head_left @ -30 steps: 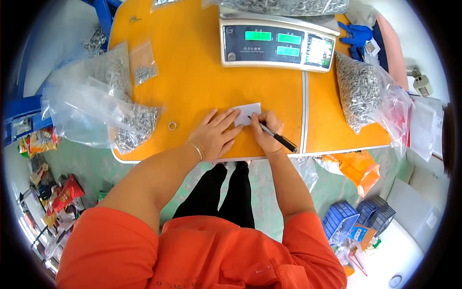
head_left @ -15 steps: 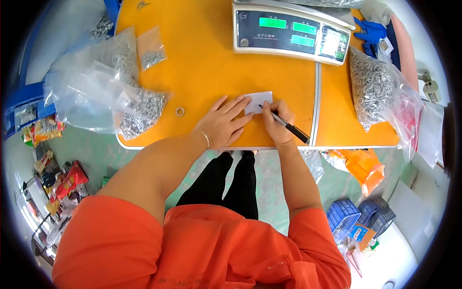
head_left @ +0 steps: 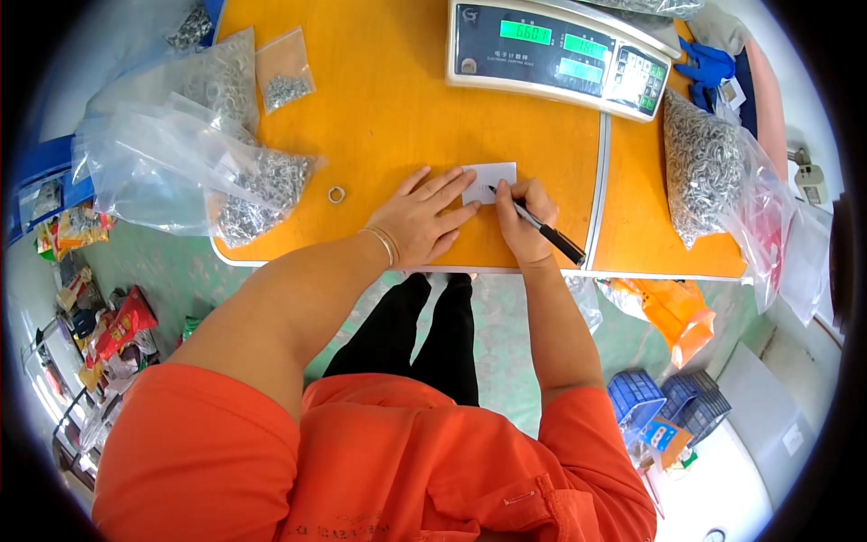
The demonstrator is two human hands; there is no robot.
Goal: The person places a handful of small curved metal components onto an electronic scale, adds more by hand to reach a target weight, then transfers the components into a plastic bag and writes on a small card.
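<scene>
A small white paper slip [head_left: 493, 178] lies on the orange table [head_left: 388, 117] near its front edge. My left hand [head_left: 421, 222] rests flat on the table with its fingertips pressing the slip's left edge. My right hand [head_left: 526, 221] grips a black pen [head_left: 542, 233], whose tip touches the slip. A single metal ring [head_left: 337, 194] lies loose on the table left of my left hand.
A grey weighing scale [head_left: 560, 56] with green displays stands at the back. Clear bags of metal rings [head_left: 257, 185] lie at the left, another full bag [head_left: 703, 167] at the right. Blue gloves [head_left: 707, 63] sit at the back right. Blue crates [head_left: 673, 411] stand on the floor.
The view has shifted, so the table and scale sit a little higher and further right in the picture. Both hands stay on the slip, with the pen tip still on the paper.
</scene>
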